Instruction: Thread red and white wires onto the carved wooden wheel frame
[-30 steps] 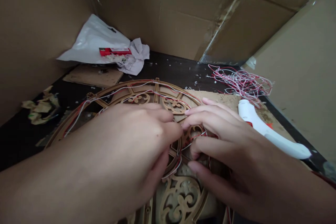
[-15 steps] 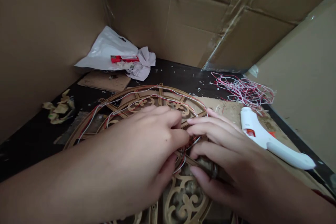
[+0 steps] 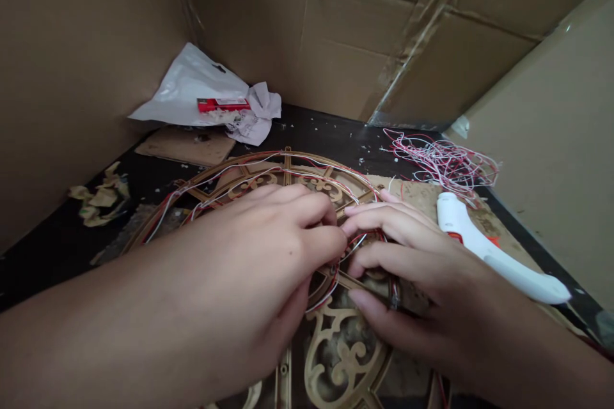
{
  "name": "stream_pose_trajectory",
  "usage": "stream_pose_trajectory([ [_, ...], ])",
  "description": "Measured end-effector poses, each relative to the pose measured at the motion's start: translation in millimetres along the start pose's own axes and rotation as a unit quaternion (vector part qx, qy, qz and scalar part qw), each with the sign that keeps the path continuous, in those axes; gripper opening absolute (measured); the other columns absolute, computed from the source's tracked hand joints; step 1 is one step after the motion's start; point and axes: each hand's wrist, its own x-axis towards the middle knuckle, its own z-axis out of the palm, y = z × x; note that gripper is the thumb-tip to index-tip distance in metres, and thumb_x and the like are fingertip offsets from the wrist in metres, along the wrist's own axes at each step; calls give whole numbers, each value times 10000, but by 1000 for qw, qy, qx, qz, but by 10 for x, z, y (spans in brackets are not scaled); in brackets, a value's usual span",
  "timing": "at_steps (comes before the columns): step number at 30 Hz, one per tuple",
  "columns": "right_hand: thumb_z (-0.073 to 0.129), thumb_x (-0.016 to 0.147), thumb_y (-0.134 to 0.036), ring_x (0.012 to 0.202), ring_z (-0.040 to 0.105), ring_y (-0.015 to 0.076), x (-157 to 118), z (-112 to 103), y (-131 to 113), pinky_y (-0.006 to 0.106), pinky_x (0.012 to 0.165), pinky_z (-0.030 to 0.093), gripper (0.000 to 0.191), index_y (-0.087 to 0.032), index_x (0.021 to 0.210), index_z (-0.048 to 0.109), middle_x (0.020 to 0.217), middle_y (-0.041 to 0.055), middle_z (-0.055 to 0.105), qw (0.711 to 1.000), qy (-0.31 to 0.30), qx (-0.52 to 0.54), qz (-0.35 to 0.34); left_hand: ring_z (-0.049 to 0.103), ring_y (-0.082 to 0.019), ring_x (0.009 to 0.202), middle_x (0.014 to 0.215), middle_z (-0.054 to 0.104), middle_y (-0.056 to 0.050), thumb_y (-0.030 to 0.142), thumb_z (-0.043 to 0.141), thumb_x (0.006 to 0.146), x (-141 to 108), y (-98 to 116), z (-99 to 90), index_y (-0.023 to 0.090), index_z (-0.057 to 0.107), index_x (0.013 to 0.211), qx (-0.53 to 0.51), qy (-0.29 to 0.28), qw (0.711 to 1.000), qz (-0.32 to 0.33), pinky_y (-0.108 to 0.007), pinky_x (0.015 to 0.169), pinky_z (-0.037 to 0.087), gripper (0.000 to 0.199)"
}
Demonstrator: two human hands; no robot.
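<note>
Round gold-coloured scrollwork frame (image 3: 348, 358) lay lower centre, beneath both hands; left hand (image 3: 283, 243) curled over its middle, couldn't tell what it held; right hand (image 3: 417, 262) loosely spread near thin red-and-white wires (image 3: 330, 296)

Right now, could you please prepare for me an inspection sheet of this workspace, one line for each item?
Surface: dark tabletop, scattered white crumbs.
Job's things: round golden frame with scrollwork, beneath both hands.
Clutter: white bag, red item, crumpled paper, white tool.
Hands: left hand over the frame, fingers bent; right hand beside it, fingers curved.
Cables: red and white wires along the frame; tangled bundle behind the white tool.
Surroundings: taped cardboard wall behind.
</note>
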Motion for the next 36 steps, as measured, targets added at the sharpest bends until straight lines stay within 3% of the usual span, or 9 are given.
stream_pose_trajectory([
  [6,599,894,-137,1191,551,152,-16,12,-3,328,1151,330,115,-237,841,624,1146,-8,634,1000,0,12,7,539,-194,1040,1074,613,47,179,568,904,3,-6,-9,292,629,1005,14,0,1000,6,-383,923,395,164],
  [13,577,887,-143,1143,579,147,6,13,-8,313,1163,311,123,-221,793,595,1082,-7,642,1000,8,-2,-10,515,-228,945,1025,592,0,180,450,959,22,25,66,261,620,956,32,13,999,20,-406,820,374,188],
  [19,559,899,-160,1157,568,156,-13,6,-17,325,1181,303,128,-236,816,618,1107,-1,633,1000,-1,-11,-7,525,-217,980,1053,583,-11,148,464,926,-10,56,71,243,571,1030,41,37,998,7,-409,876,399,176],
  [25,532,926,-146,1246,542,154,-31,93,23,370,1262,201,140,-227,845,611,1171,15,625,999,0,-34,-6,541,-284,1161,1226,581,-43,230,563,877,12,-37,13,239,570,1184,59,-36,997,-28,-496,964,469,307],
  [32,531,930,-137,1225,546,154,-8,128,49,356,1255,235,112,-229,948,592,1131,12,639,998,-1,-60,-17,592,-334,1088,1132,640,-81,174,567,808,93,14,38,183,666,1073,42,-54,995,-72,-591,939,511,284],
  [36,529,961,-163,1245,522,158,-4,104,22,372,1276,195,108,-238,1001,597,1200,13,612,997,-21,-73,-27,581,-328,1119,1188,630,-86,154,548,799,115,30,55,179,662,1132,32,-44,996,-73,-615,987,499,353],
])
